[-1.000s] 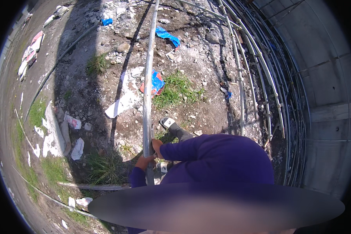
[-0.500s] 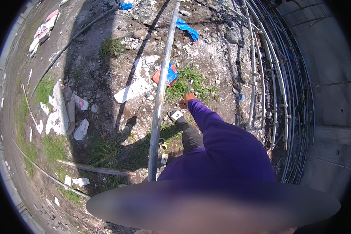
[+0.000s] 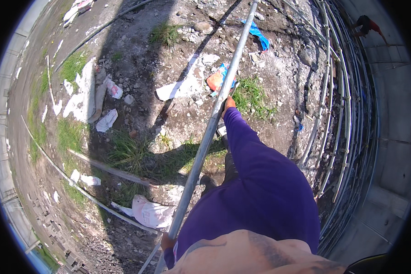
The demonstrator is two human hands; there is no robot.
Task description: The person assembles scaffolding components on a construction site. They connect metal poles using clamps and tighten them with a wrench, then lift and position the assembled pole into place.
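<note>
Grey metal pole (image 3: 205,141) slants from the near left up to the far right above littered dirt and grass. The left hand (image 3: 167,241) is clamped round its near end, low in view. Farther right, the right hand (image 3: 228,103) grips it higher up, beside an orange wrapper (image 3: 216,79).

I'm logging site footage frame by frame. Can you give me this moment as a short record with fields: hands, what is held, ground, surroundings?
left hand: grip closed on the lower part of the pipe
right hand: arm stretched out, grip closed on the pipe higher up
pipe: long grey metal, slanting across the view
ground: dirt and stones with grass tufts, scattered white scraps, a blue and orange wrapper
surroundings: stacked metal pipes beside a concrete wall on the right
</note>
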